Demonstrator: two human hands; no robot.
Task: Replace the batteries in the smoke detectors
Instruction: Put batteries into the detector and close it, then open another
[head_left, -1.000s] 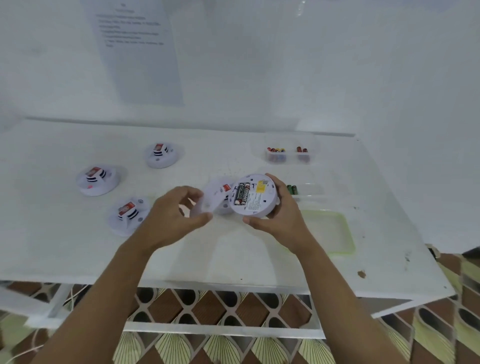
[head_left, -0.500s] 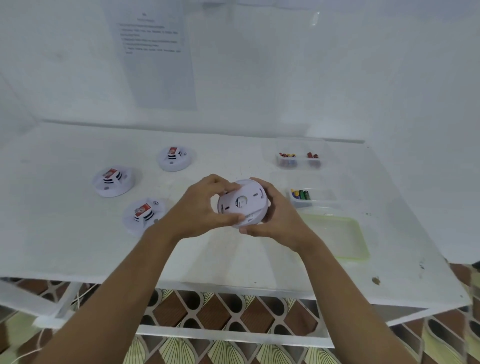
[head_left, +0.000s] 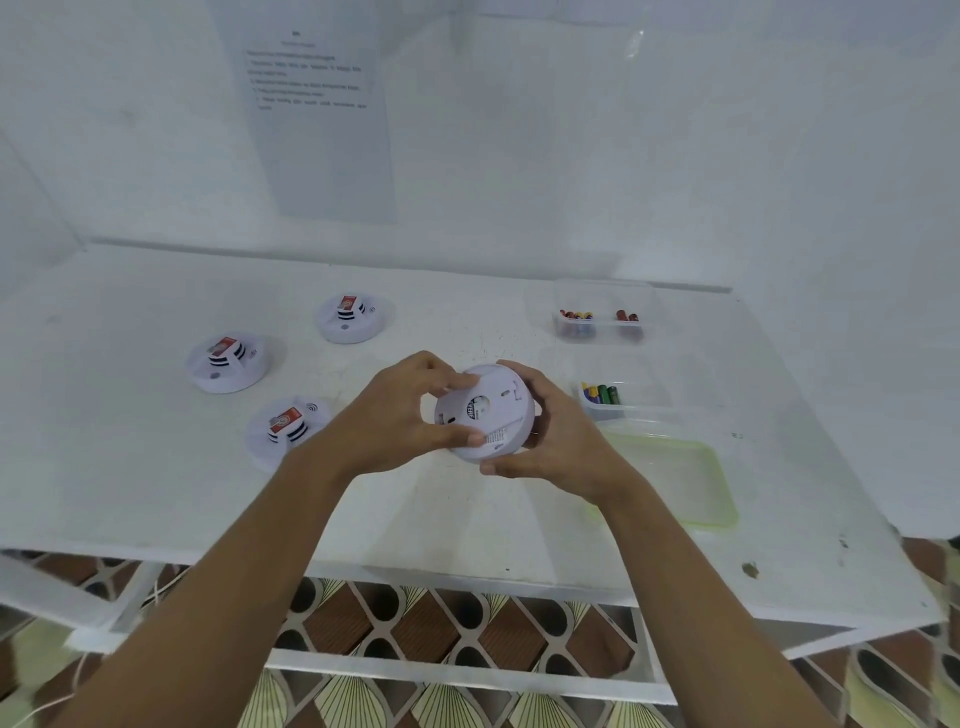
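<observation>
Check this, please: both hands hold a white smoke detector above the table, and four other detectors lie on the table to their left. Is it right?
Almost. The head view shows three other detectors on the table, not four. The left hand and right hand do hold a white smoke detector above it.

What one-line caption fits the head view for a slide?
Left hand and right hand grip a detector over the table; three detectors lie left, battery tubs and a tray right.
</observation>
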